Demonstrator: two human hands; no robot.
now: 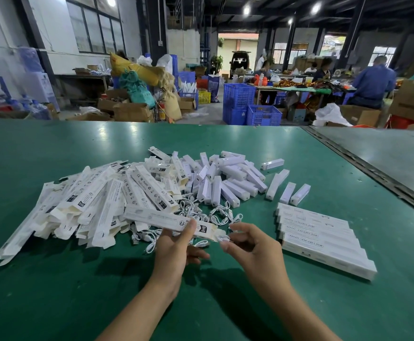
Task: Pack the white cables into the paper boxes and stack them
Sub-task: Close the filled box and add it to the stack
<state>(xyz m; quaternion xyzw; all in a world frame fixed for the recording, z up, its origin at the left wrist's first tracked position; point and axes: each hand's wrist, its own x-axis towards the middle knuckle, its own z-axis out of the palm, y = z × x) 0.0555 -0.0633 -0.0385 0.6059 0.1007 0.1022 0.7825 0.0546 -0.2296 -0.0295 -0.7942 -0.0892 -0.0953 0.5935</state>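
paper box [161,219] in left fingers [190,228], cable [222,236] between right fingers [226,246]

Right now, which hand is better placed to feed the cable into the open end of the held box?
Right. The right hand pinches what looks like the white cable at the open end of the paper box, while the left hand grips the box's body, steadying it.

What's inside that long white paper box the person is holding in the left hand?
The long white paper box, gripped by the left hand, hides its inside behind its walls. At its right end the right hand pinches a small white piece, perhaps a cable end.
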